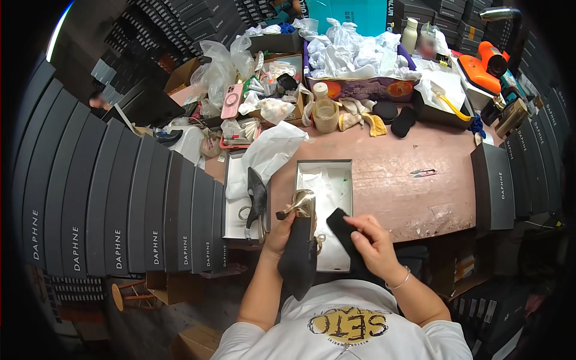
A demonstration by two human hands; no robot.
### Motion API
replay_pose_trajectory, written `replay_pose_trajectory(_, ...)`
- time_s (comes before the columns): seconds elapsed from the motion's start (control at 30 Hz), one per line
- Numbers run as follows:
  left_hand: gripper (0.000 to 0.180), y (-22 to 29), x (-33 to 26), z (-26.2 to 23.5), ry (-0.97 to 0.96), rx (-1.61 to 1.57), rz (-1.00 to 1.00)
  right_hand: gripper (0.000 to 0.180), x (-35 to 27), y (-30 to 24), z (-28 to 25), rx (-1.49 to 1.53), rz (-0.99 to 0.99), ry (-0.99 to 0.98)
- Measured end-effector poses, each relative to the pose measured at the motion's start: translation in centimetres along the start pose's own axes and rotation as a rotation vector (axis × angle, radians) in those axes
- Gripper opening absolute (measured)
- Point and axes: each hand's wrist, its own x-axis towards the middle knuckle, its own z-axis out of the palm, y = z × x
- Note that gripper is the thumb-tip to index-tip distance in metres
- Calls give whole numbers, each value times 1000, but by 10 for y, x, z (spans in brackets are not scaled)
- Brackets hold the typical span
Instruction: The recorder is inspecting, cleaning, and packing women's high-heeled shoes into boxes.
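My left hand (pixel 278 237) is closed around a black high-heeled shoe (pixel 297 255) with a shiny gold heel, its toe pointing down toward me. A strap with a buckle hangs at the shoe's right side. In my right hand (pixel 373 245) is a black cloth (pixel 344 233), gripped between thumb and fingers just right of the shoe and apart from it. Below the shoe is an open white-lined shoebox part (pixel 333 255). Left of it, another black shoe (pixel 257 195) lies in a second open shoebox part (pixel 233 225) with white tissue paper (pixel 273 147).
Small thread snips (pixel 423 173) lie on the table (pixel 390 207). Dark shoeboxes (pixel 132 204) stand in a row on the left; another shoebox (pixel 492 186) is at the right edge. At the back are a carton of crumpled paper (pixel 360 89), a jar (pixel 326 115) and an orange tool (pixel 480 73).
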Motion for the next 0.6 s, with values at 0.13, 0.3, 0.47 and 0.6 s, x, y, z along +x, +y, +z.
replay_pose_trajectory(0.13, 46, -5, 6, 37, 205, 37, 182, 85, -19, 16, 31, -126, 42, -77)
replay_pose_trajectory(0.3, 62, -3, -12, 55, -118, -38, 238, 95, -22, 45, 29, 872, 460, -173)
replay_pose_trajectory(0.47, 78, -20, -15, 38, -185, 198, 242, 83, -26, 63, 21, 751, 422, -207)
replay_pose_trajectory(0.6, 59, -21, -19, 35, -67, 79, 144, 50, -27, 59, -2, 850, 508, 28)
